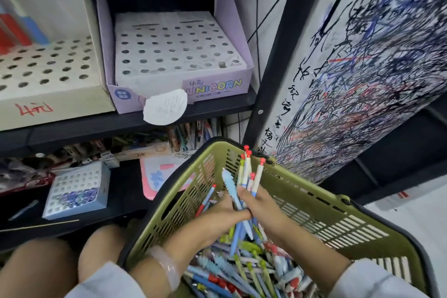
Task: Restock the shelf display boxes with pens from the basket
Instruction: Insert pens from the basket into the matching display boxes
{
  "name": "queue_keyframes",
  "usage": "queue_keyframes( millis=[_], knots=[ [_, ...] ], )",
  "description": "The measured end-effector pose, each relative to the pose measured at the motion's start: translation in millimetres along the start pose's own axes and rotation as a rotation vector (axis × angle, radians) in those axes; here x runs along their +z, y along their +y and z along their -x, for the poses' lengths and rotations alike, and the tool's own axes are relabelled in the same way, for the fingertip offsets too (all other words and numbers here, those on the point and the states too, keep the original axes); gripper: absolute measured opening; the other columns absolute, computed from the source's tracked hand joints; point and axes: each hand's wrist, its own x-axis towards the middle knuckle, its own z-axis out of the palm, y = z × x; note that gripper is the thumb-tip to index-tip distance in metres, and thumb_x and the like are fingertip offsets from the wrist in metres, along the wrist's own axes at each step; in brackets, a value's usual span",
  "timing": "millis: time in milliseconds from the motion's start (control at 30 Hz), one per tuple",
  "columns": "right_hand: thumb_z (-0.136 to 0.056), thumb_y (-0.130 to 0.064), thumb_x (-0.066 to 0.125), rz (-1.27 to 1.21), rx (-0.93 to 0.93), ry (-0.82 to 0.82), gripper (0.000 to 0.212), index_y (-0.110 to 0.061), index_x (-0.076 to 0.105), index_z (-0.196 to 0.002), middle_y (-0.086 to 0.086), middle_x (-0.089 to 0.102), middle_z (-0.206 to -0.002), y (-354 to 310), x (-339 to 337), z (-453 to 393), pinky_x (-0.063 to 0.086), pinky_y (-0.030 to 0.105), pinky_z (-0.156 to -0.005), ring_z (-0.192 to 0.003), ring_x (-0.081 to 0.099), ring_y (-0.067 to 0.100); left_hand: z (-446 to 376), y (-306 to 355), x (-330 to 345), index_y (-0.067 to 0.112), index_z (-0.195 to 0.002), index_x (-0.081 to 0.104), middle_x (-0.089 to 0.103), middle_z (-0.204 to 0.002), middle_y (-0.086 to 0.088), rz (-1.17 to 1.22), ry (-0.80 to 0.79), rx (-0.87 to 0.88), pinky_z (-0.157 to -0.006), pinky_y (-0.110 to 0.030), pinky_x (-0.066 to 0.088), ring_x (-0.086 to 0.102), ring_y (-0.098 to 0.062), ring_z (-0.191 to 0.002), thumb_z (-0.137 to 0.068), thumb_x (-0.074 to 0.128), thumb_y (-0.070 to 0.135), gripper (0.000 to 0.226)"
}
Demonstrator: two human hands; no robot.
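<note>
- Right hand [260, 203] curled round a bunch of white and blue pens with red caps [251, 176], tips raised above the rim of the olive-green slotted plastic basket [314, 203].
- Left hand [221, 213] pressed against the same bunch, fingers wrapped at its lower part; exact grip hard to make out where both hands overlap.
- Heap of loose pens [244, 266] filling the basket bottom, partly cut off at the lower edge.
- Lilac cardboard display box marked UNICORN [217, 86] on the black shelf [96, 126] above, holed insert bare, open room over it.
- Beige holed display box [48, 65] just beside, cut off at left.
- Scribbled white panel [362, 68] close along the basket's right.
</note>
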Motion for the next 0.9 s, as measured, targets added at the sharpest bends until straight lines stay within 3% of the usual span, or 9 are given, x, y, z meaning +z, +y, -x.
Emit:
queue_keyframes(
  millis=[100,200,333,433,500,567,633,767,900],
  knots=[
    [-0.097,-0.031,0.044,-0.029,0.022,-0.043,0.025,-0.022,0.055,-0.118,0.002,0.064,-0.115,-1,-1,3,0.051,0.015,-0.077,-0.100,0.063,0.005,-1,-1,0,0.024,-0.130,0.043,0.062,-0.119,0.001,0.068,0.005,0.016,-0.100,-0.039,0.045,0.058,-0.012,-0.112,-0.083,0.061,0.013,0.052],
    [-0.095,-0.040,0.043,-0.063,0.081,-0.031,0.030,-0.030,0.048,-0.123,-0.009,0.059,-0.116,-2,2,9,0.049,0.008,-0.068,-0.098,0.057,-0.005,1,0,-1,0.028,-0.124,0.049,0.065,-0.116,0.002,0.062,-0.004,0.052,-0.100,-0.038,0.046,0.059,-0.012,-0.111,-0.085,0.059,0.006,0.046],
    [-0.097,-0.036,0.040,0.018,-0.035,0.024,0.011,-0.036,0.046,-0.107,-0.010,0.052,-0.106,-8,10,17,0.043,0.000,-0.069,-0.087,0.055,-0.016,9,2,-2,0.018,-0.131,0.049,0.063,-0.121,-0.004,0.081,-0.004,0.065,-0.100,-0.040,0.046,0.059,-0.017,-0.112,-0.088,0.057,0.003,0.047],
    [-0.099,-0.033,0.036,0.201,-0.158,0.078,0.016,-0.030,0.051,-0.104,0.005,0.048,-0.118,-16,14,24,0.040,0.016,-0.089,-0.103,0.050,0.003,22,7,-6,0.021,-0.109,0.062,0.065,-0.112,-0.019,0.053,-0.011,0.111,-0.094,-0.048,0.049,0.062,-0.032,-0.105,-0.089,0.055,0.002,0.029],
    [-0.100,-0.032,0.035,0.394,-0.236,0.114,0.027,-0.018,0.057,-0.106,0.011,0.045,-0.113,-20,17,26,0.037,0.027,-0.095,-0.105,0.046,0.017,33,12,-9,0.021,-0.096,0.066,0.066,-0.101,-0.024,0.013,0.024,0.150,-0.081,-0.044,0.055,0.065,-0.035,-0.092,-0.089,0.054,0.003,0.023],
    [-0.098,-0.033,0.038,0.461,-0.304,0.123,0.024,-0.021,0.057,-0.104,0.007,0.045,-0.101,-27,25,31,0.036,0.016,-0.087,-0.098,0.046,0.011,47,13,-13,0.016,-0.096,0.066,0.067,-0.077,-0.012,0.001,0.073,0.211,-0.061,-0.033,0.055,0.064,-0.019,-0.065,-0.089,0.052,0.002,0.021],
    [-0.095,-0.035,0.045,0.504,-0.404,0.175,0.015,-0.025,0.055,-0.090,0.002,0.045,-0.083,-38,35,36,0.035,0.011,-0.068,-0.078,0.044,0.006,62,14,-19,0.015,-0.093,0.065,0.059,-0.061,0.000,0.006,0.129,0.267,-0.052,-0.025,0.046,0.053,-0.010,-0.051,-0.089,0.051,0.002,0.019],
    [-0.093,-0.027,0.054,0.211,-0.483,0.217,0.006,-0.028,0.059,-0.089,0.001,0.058,-0.075,-69,60,48,0.039,0.009,-0.051,-0.056,0.051,-0.001,97,19,-44,0.010,-0.087,0.055,0.046,-0.067,-0.010,-0.072,0.306,0.290,-0.051,-0.022,0.040,0.046,-0.016,-0.052,-0.086,0.057,0.006,0.004],
    [-0.090,-0.030,0.059,0.120,-0.469,0.195,0.014,-0.017,0.055,-0.085,0.007,0.051,-0.065,-106,97,54,0.042,0.022,-0.051,-0.054,0.049,0.013,131,37,-71,0.010,-0.074,0.047,0.041,-0.065,-0.010,-0.258,0.360,0.370,-0.053,-0.022,0.034,0.042,-0.017,-0.056,-0.083,0.055,0.008,0.012]
  ],
)
